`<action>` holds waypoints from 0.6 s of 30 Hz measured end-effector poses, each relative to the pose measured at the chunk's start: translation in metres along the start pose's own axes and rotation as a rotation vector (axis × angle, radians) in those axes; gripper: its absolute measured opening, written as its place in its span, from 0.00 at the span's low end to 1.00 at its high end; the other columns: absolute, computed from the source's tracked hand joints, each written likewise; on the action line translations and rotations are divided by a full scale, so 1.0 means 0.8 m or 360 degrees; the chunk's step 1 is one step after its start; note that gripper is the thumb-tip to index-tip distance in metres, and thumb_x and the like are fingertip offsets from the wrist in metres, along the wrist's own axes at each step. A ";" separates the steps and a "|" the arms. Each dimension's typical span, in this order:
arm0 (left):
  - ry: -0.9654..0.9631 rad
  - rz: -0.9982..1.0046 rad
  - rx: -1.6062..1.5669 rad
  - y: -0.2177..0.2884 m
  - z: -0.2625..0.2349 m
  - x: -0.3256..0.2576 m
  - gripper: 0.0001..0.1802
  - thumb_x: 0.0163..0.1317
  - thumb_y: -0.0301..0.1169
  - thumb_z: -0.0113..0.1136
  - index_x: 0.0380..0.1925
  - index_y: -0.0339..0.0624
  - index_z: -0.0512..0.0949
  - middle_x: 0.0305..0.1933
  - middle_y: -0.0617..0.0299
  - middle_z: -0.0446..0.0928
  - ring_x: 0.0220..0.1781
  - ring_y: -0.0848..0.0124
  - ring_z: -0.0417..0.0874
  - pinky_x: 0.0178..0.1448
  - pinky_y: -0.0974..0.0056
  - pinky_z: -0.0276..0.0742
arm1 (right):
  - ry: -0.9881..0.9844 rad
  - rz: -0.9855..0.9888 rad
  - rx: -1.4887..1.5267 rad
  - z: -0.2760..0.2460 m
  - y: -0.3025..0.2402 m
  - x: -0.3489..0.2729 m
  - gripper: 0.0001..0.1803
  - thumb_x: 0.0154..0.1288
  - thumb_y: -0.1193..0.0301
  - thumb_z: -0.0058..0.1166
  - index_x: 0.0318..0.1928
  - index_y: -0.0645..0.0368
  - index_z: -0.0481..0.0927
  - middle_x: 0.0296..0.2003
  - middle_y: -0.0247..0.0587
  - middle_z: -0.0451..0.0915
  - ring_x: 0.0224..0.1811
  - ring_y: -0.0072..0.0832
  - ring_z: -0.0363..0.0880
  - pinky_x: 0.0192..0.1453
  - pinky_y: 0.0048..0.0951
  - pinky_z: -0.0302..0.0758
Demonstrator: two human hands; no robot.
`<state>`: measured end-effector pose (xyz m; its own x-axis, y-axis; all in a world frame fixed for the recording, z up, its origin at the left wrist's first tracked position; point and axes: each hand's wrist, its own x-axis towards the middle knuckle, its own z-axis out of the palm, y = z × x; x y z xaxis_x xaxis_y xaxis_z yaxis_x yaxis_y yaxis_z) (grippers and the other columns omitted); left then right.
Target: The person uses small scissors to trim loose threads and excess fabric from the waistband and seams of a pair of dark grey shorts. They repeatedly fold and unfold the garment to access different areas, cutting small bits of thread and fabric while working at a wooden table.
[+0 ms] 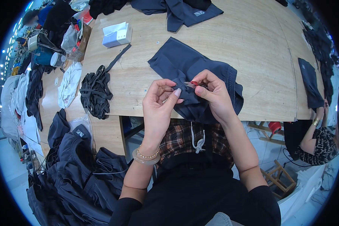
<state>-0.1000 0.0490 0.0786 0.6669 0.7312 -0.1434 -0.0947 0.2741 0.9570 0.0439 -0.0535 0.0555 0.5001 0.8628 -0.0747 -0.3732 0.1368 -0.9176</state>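
Observation:
A dark navy garment with a gathered elastic edge lies at the table's front edge and hangs partly over it. My left hand pinches a fold of its cloth between thumb and fingertips. Close beside it, my right hand is closed on small thread snips with a bit of red on them. Their pale metal tips point left at the pinched cloth. Most of the snips is hidden by my fingers.
A tissue box and a heap of dark elastic bands lie on the wooden table. Dark garments are piled at the lower left. More dark clothes lie at the far edge. At right, another person touches a folded dark garment.

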 end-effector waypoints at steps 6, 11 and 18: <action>-0.0053 0.0055 0.0074 0.002 0.001 0.001 0.07 0.69 0.20 0.60 0.46 0.34 0.76 0.42 0.61 0.79 0.44 0.78 0.82 0.47 0.70 0.85 | 0.0080 -0.0147 -0.0094 0.004 -0.013 -0.002 0.11 0.61 0.72 0.70 0.40 0.57 0.79 0.37 0.27 0.80 0.41 0.15 0.75 0.52 0.20 0.70; -0.0055 0.0095 0.0176 -0.001 0.002 -0.001 0.05 0.70 0.21 0.58 0.43 0.34 0.80 0.43 0.62 0.80 0.45 0.77 0.81 0.48 0.69 0.85 | 0.0117 -0.0217 -0.0504 0.001 -0.014 0.004 0.13 0.57 0.72 0.72 0.39 0.60 0.80 0.35 0.29 0.79 0.42 0.17 0.76 0.52 0.22 0.72; -0.0077 0.0085 0.0126 -0.002 0.003 -0.002 0.07 0.70 0.20 0.57 0.46 0.33 0.81 0.44 0.61 0.81 0.46 0.77 0.82 0.49 0.68 0.85 | 0.0103 -0.0333 -0.0800 0.007 -0.024 0.008 0.15 0.54 0.69 0.74 0.37 0.61 0.81 0.34 0.32 0.79 0.41 0.22 0.75 0.49 0.24 0.71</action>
<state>-0.0991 0.0453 0.0778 0.6976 0.7119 -0.0811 -0.0736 0.1838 0.9802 0.0498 -0.0480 0.0746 0.5763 0.8083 0.1204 0.1511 0.0394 -0.9877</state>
